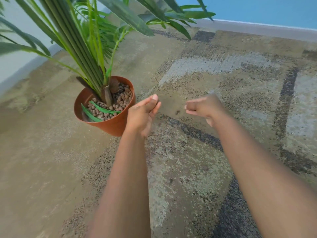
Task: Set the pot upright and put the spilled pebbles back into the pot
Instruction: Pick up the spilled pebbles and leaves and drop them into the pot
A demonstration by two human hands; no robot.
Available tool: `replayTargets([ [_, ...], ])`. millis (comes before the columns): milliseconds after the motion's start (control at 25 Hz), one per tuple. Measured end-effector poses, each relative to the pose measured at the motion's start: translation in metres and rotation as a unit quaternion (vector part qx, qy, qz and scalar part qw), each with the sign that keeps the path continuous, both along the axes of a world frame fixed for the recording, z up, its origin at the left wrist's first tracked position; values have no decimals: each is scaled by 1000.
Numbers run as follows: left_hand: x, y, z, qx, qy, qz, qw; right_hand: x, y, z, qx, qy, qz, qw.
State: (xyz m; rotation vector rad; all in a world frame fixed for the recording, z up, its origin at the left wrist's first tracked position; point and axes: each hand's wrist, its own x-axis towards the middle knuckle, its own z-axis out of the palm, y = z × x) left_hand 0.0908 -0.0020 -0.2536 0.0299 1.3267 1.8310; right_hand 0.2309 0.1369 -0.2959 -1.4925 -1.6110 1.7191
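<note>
Pot (pixel 109 124) just beside left hand (pixel 141 115)

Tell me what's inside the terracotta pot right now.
The pot holds brown pebbles, the plant's stem base and two fallen green leaves. What lies beneath the pebbles is covered.

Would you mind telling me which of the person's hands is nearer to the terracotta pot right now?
Left. The left hand is right beside the pot, at its right edge. The right hand is farther right, over the carpet, clearly apart from it.
</note>
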Motion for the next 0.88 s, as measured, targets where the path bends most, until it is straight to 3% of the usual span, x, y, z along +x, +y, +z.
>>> replayTargets([
  [160,-40,-48,37,-4,87,107,991,-66,-33,77,67,124,124,982],
  [240,-69,-69,49,-102,207,172,958,-101,-57,99,152,137,163,965],
  [280,-83,-76,49,-201,299,193,913,-119,-70,104,213,116,186,952],
  [360,-106,-84,41,-387,443,185,787,-151,-90,101,350,36,242,904],
  [400,-111,-83,35,-437,480,161,743,-165,-96,96,397,-6,273,876],
  [440,-113,-82,31,-454,501,137,724,-174,-100,90,427,-45,305,850],
  [520,-112,-81,23,-444,508,132,726,-181,-102,78,430,-95,363,821],
  [640,-104,-81,18,-416,499,171,741,-165,-97,78,405,-86,392,822],
  [800,-68,-61,23,-311,516,193,774,-107,-70,85,309,38,250,917],
  [880,-34,-47,18,-219,545,74,806,-69,-52,69,230,30,201,952],
])
